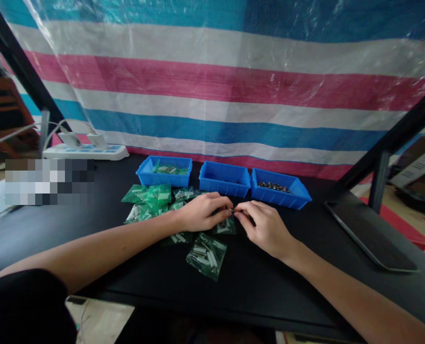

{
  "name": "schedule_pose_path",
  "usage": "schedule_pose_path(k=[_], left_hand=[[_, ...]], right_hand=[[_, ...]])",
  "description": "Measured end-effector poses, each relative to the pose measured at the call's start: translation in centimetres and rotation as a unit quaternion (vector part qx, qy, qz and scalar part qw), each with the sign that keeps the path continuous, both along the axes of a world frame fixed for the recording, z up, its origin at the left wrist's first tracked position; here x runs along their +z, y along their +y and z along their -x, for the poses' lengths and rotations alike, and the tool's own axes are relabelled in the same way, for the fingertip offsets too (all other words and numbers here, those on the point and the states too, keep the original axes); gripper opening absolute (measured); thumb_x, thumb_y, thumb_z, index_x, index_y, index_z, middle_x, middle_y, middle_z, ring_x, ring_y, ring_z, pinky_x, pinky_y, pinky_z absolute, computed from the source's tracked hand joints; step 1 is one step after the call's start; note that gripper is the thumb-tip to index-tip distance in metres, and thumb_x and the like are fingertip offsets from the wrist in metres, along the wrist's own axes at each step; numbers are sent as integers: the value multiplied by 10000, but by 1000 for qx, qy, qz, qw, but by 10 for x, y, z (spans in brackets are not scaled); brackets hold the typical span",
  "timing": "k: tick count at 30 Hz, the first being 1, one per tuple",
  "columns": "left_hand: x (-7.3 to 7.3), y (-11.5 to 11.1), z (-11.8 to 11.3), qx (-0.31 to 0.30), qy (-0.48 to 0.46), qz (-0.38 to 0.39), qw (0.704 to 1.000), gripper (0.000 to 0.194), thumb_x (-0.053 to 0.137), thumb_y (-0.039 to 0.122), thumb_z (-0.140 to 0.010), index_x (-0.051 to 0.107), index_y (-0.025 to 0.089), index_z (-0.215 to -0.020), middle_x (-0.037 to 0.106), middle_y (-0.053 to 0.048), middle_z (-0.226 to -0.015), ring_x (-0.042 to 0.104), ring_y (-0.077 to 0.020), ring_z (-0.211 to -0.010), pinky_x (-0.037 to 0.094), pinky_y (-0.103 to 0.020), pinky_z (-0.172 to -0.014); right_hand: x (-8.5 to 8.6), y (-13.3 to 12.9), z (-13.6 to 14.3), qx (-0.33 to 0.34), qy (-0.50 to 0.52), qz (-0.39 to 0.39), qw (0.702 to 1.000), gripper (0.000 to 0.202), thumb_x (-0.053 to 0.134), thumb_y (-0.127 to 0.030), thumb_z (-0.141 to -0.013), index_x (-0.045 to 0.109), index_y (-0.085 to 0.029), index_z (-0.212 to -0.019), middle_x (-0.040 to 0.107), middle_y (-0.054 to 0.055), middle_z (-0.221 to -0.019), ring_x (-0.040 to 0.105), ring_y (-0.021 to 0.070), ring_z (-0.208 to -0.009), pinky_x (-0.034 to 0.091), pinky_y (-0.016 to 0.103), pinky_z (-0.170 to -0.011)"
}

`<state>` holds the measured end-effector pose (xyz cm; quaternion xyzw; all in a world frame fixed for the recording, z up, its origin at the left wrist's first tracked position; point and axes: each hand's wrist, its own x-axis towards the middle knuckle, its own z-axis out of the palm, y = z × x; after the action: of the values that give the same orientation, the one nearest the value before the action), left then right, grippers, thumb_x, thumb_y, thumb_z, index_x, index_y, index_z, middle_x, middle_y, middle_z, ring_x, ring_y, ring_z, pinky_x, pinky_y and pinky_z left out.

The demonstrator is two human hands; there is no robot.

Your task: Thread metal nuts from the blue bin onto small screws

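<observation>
My left hand (202, 211) and right hand (266, 228) meet above table (262, 282), near side of middle bin (223, 185). Fingers (244, 207) of each drawn together, tips pinching small metal piece (233, 210) from left and right (too small to make out shape). Packet (225, 226) just below. Piece probably light, stiff, smooth enough to slip; hard to damage, I judge. Best held by its ends, thumb against forefinger, gentle squeeze. Metal bits (272, 186) lie in right bin (279, 197).
</observation>
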<state>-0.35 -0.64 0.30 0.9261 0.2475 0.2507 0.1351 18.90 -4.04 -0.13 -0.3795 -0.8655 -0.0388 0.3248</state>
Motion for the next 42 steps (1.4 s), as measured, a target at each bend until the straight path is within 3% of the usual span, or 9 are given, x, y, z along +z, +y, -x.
schedule_pose_path(k=[15,34,42], left_hand=[[-2,1,3,-1,-33,7,999,145,492,253,-843,532,159,-945,561,-11,-729,516,-130,-722,404,-220,-668],[-2,11,4,-49,-77,38,995,152,479,223,-847,555,138,-948,582,-25,-698,527,-147,-745,402,-264,-716],[2,11,5,-58,-72,26,995,161,472,259,-856,559,152,-938,595,-34,-707,535,-155,-753,400,-273,-721]], right_hand=[[-1,1,-1,6,-2,4,1000,143,456,-206,-865,587,-160,-828,611,48,-687,567,172,-627,441,299,-618],[12,1,2,45,54,119,990,150,403,-138,-868,520,-160,-776,538,25,-663,486,147,-633,382,293,-624],[12,3,5,32,14,72,997,233,365,-157,-888,464,-171,-678,478,15,-589,431,140,-569,337,282,-574]])
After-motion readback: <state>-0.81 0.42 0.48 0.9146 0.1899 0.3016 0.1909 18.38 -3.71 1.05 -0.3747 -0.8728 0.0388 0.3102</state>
